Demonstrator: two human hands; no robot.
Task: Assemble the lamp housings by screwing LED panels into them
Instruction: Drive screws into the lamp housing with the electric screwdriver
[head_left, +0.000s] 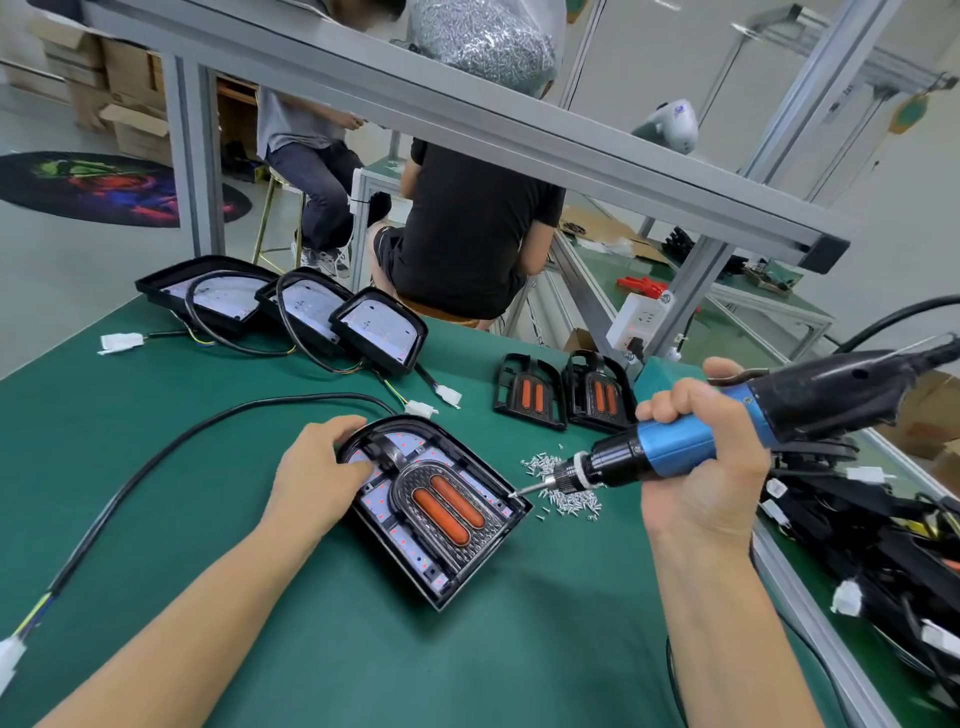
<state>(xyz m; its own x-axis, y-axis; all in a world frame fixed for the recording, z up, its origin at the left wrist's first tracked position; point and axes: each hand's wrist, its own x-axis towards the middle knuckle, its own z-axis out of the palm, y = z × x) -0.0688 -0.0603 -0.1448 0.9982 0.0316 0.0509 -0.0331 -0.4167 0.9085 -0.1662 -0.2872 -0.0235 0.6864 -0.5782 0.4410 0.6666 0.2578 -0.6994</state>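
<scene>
view: head, single | from: worn on the person's head, above the green table (156, 441) | faces: forward and down, tilted | range: close over both hands, wide-angle, room behind

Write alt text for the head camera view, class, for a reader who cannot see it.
At a green table, the right hand grips a blue electric screwdriver, its bit at the edge of a black lamp housing steadied by the left hand. Loose screws lie beside it.

You have four housings with panels (439, 506) (208, 293) (306, 306) (382, 335); two inserts (530, 392) (600, 395); one driver (737, 431); one screw pile (566, 491); two hands (317, 475) (701, 457).
</scene>
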